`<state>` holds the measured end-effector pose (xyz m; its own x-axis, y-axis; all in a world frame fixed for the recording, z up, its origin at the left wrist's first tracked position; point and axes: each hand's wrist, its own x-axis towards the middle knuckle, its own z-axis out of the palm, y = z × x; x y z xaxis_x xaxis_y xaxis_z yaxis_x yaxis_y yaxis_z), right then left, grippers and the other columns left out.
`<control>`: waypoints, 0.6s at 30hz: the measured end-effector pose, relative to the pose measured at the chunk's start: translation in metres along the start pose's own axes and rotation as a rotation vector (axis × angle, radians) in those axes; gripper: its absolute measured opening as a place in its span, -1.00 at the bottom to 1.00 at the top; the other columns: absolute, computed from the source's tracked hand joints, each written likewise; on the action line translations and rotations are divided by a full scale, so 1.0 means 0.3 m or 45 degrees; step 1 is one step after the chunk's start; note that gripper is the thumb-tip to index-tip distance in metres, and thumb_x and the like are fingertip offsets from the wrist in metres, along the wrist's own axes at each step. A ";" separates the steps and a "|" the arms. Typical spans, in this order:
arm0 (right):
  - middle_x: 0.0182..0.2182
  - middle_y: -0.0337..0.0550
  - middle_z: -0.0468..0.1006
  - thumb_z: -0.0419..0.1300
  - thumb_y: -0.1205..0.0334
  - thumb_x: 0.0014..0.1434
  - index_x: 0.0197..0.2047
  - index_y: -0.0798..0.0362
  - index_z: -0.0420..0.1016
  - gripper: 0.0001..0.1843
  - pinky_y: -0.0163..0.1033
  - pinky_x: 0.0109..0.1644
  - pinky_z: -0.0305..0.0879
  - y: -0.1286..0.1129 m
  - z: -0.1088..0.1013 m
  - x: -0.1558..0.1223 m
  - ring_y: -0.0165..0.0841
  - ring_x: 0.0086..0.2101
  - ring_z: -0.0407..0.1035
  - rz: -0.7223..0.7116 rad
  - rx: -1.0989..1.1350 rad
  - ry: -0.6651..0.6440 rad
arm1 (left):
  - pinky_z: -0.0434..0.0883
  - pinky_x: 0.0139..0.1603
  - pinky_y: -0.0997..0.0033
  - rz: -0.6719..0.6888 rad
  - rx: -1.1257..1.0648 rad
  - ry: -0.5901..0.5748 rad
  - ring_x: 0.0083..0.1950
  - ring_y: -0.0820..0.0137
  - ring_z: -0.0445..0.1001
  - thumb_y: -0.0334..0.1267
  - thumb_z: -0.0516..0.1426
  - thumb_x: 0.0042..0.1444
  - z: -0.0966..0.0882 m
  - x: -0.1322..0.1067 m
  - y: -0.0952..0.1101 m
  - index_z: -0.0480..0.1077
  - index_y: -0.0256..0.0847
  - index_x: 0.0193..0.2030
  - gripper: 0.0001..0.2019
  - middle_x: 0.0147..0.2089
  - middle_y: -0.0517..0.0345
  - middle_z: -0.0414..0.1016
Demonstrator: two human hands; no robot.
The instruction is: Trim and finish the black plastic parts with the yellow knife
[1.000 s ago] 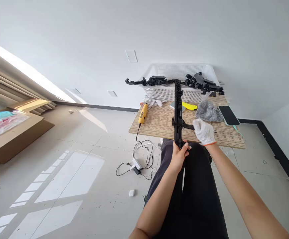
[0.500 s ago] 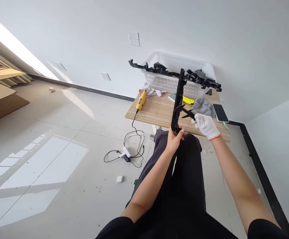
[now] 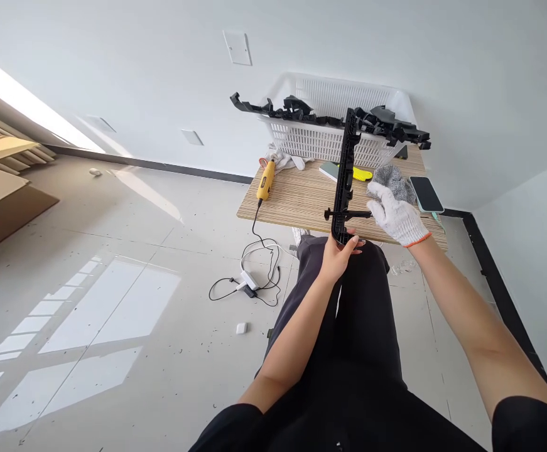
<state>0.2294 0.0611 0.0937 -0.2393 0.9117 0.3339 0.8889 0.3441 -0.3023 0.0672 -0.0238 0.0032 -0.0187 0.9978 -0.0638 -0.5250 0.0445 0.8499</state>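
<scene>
My left hand [image 3: 336, 257], bare, grips the lower end of a long black plastic trim piece [image 3: 347, 160] with clips along its side. The piece stands nearly upright above my knees, in front of the table edge. A short black bar [image 3: 358, 214] crosses it low down and juts out to the right. My right hand [image 3: 398, 216], in a white knit glove with an orange cuff, is at the bar's right end. Its finger and thumb look spread; whether it touches the bar I cannot tell.
On the wooden table [image 3: 296, 194] are a yellow power tool [image 3: 266, 180], a white glove [image 3: 294, 161], a yellow brush [image 3: 362, 174], a grey cloth [image 3: 393, 182] and a phone [image 3: 426, 193]. Behind, a white basket [image 3: 301, 143] bears black plastic parts [image 3: 296, 110]. Cables [image 3: 270, 270] lie on the floor.
The black bar has gone from slanted to nearly level across the trim piece. My right hand's fingers have opened from their grip. The view has shifted slightly.
</scene>
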 end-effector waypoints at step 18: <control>-0.59 -0.24 0.52 0.46 -0.12 0.14 -0.41 0.02 0.59 -0.62 -0.15 -0.32 0.25 -0.036 -0.276 0.051 -0.36 -0.56 0.37 0.214 0.411 -0.410 | 0.67 -0.04 0.23 -0.032 0.113 -0.112 -0.09 0.32 0.68 0.12 0.46 0.05 -0.009 -0.024 -0.018 0.42 -0.11 0.25 -0.30 0.08 0.06 0.56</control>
<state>0.2486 0.0529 0.1761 -0.2571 0.9662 -0.0212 0.7711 0.1919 -0.6071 0.0680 -0.0313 -0.0025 0.0701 0.9966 -0.0426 -0.4472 0.0696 0.8917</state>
